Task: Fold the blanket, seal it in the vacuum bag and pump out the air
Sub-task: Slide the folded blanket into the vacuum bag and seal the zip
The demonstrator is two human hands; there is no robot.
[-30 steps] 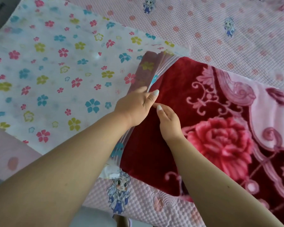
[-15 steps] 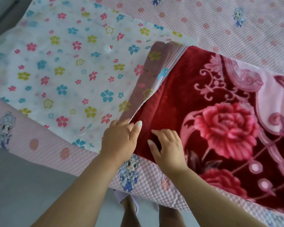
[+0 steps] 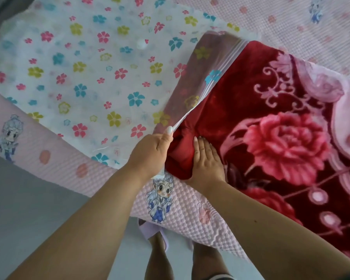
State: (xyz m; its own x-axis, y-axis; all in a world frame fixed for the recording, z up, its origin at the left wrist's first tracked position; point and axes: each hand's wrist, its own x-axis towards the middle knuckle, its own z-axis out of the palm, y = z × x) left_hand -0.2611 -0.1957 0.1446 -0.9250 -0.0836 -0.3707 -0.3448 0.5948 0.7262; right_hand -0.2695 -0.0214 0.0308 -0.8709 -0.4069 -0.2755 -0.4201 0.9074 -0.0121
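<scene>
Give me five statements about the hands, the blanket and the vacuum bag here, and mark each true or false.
1. The left hand pinches the vacuum bag's mouth edge and lifts it. True.
2. The right hand lies flat, pressing a corner of the red blanket toward the opening. True.
3. The blanket is fully inside the bag. False: only its near edge is under the bag's lip; most lies outside on the bed.
4. The bag is plain and unprinted. False: it carries coloured flowers.
5. The zip seal is closed. False: the mouth is held open.
</scene>
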